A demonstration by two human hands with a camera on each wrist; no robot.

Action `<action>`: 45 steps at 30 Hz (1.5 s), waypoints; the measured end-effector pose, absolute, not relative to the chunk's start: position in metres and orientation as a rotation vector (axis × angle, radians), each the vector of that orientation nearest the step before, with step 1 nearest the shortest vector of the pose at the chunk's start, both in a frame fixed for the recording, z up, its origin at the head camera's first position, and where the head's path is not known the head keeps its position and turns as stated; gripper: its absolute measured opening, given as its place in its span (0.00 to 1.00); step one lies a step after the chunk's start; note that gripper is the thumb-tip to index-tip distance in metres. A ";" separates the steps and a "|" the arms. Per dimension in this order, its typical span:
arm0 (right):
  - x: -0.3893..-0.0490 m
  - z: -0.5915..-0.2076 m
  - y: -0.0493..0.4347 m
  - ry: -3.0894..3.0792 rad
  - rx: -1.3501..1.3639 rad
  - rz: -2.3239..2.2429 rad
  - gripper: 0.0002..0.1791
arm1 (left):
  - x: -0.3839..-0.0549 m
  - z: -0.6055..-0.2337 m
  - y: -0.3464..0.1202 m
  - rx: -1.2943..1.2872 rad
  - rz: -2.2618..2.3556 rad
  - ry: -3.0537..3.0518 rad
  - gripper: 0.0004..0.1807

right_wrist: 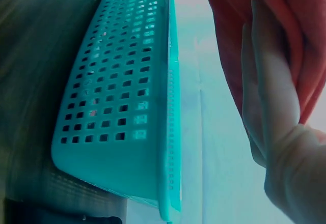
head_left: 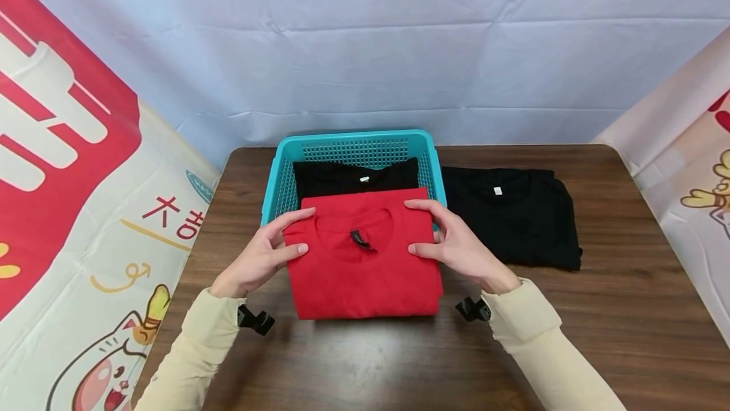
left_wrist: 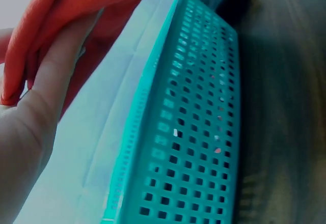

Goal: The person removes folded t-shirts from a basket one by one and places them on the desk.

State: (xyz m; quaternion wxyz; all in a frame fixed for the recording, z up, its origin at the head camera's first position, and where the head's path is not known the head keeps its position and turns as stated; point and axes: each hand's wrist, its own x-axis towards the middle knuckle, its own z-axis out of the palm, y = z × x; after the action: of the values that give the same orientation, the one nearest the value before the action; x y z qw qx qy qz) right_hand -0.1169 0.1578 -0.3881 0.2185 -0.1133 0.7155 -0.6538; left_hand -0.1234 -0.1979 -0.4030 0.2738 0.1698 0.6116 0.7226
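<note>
Two hands share one folded red shirt (head_left: 365, 284), the left hand (head_left: 253, 259) pinching its left edge and the right hand (head_left: 462, 246) its right. From the head, each shows a thumb and one finger over the cloth's upper face, either side of the collar and its black label (head_left: 362, 241); the remaining fingers are mostly hidden. Both wrist views supply them, reaching along the fabric's underside. Those low views also reveal the shirt raised above the rim of the turquoise basket (head_left: 272, 192), pale curtain (right_wrist: 196, 147) showing between, whereas from above it simply covers the basket's near side. Only the head view shows a black garment (head_left: 342, 177) inside the basket and folded black clothing (head_left: 519, 227) just right of it on the wooden table (head_left: 365, 366).
</note>
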 end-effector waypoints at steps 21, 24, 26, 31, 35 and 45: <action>-0.097 -0.415 0.157 1.944 -0.454 -1.725 0.30 | -0.108 -0.421 -0.205 0.544 1.851 1.444 0.34; -0.096 -0.418 0.157 1.920 -0.458 -1.720 0.30 | -0.108 -0.422 -0.205 0.568 1.795 1.461 0.35; -0.095 -0.420 0.157 1.903 -0.473 -1.718 0.30 | -0.108 -0.423 -0.205 0.576 1.767 1.464 0.34; -0.093 -0.427 0.158 1.867 -0.497 -1.718 0.29 | -0.107 -0.430 -0.206 0.591 1.720 1.465 0.34; -0.090 -0.434 0.159 1.835 -0.504 -1.710 0.27 | -0.106 -0.435 -0.208 0.599 1.667 1.453 0.34; -0.084 -0.459 0.158 1.867 -0.452 -1.621 0.24 | -0.105 -0.452 -0.208 0.604 1.540 1.450 0.33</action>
State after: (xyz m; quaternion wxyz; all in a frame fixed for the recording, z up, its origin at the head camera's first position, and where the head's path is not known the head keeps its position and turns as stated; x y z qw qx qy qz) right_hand -0.0837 0.1584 -0.4588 0.3090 -0.1709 0.7066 -0.6132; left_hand -0.1051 -0.2080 -0.4525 0.4537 0.2447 0.5874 0.6239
